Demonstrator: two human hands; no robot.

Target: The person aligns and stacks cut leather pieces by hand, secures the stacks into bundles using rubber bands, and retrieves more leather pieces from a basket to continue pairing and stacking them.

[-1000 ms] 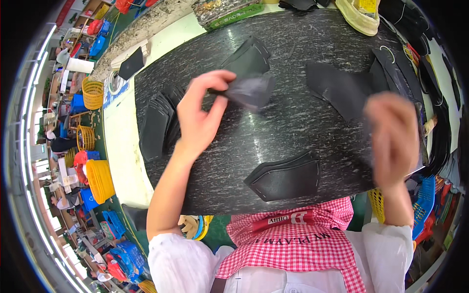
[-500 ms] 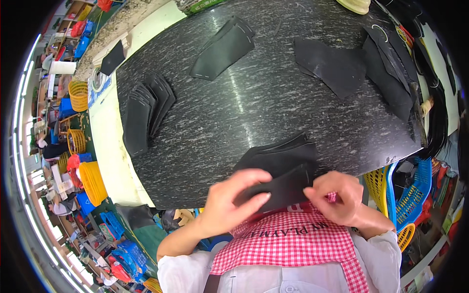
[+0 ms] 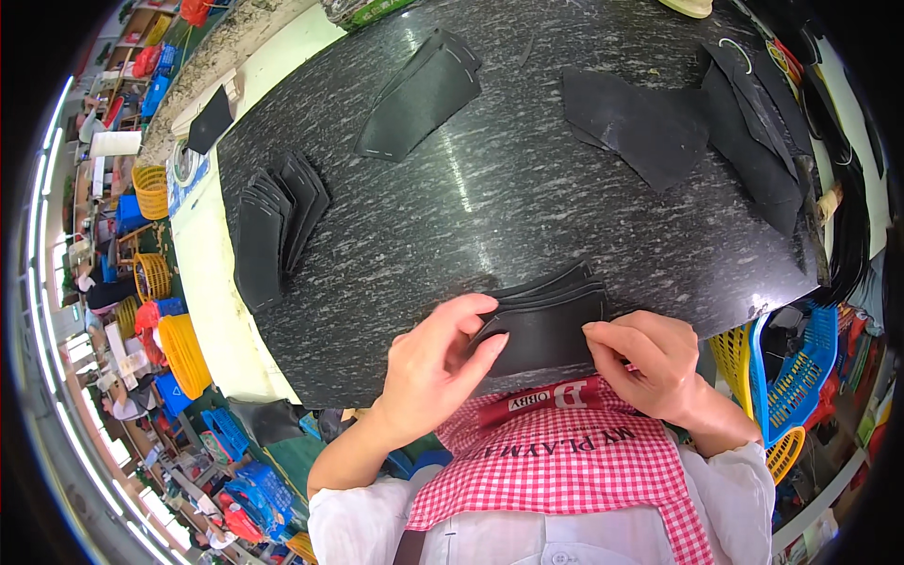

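Note:
A small stack of flat black leather-like pieces [image 3: 544, 287] lies at the near edge of the dark speckled table, with a pale line of marks along its edges. My left hand [image 3: 435, 363] is closed around the left end of the front black piece [image 3: 541, 337], thumb on the near side. At that piece's right edge, my right hand [image 3: 652, 363] has its thumb and forefinger pinched together. What lies under my left fingers is hidden.
Fanned black pieces [image 3: 281, 221] rest at the table's left, and a smaller pile [image 3: 421, 99] lies farther back. Larger black sheets [image 3: 640, 127] cover the far right. Blue and yellow baskets [image 3: 796, 367] stand below the right edge. A pale board [image 3: 212, 273] borders the left side.
The front black piece has moved away from my body and now sits flatter against the stack. Both hands have shifted slightly forward with it.

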